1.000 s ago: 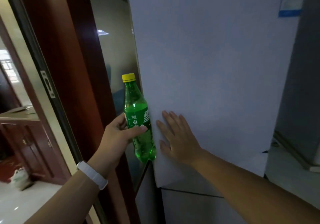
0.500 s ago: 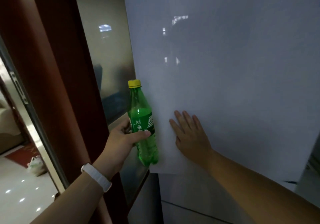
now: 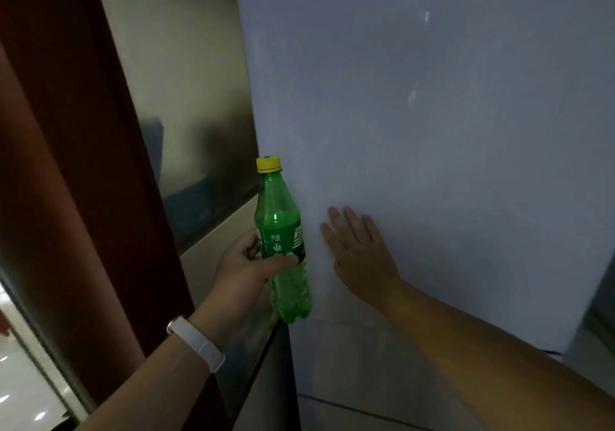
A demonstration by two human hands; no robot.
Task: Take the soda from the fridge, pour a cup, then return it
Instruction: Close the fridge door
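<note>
Right hand (image 3: 361, 257) flat against fridge door (image 3: 449, 131)

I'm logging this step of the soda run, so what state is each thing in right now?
Soda bottle: upright, capped, gripped around the label.
Yellow cap: screwed on.
Fridge door: shut or almost shut.
Left hand: closed on the bottle.
Right hand: open, palm flat on the door.

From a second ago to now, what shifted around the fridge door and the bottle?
The fridge door swung further shut under the flat right hand; the sticker at its top right and the room beyond its edge have left the view, which moved closer. Nothing was let go or newly gripped. The left hand holds the green soda bottle upright and capped beside the door edge, as before.
</note>
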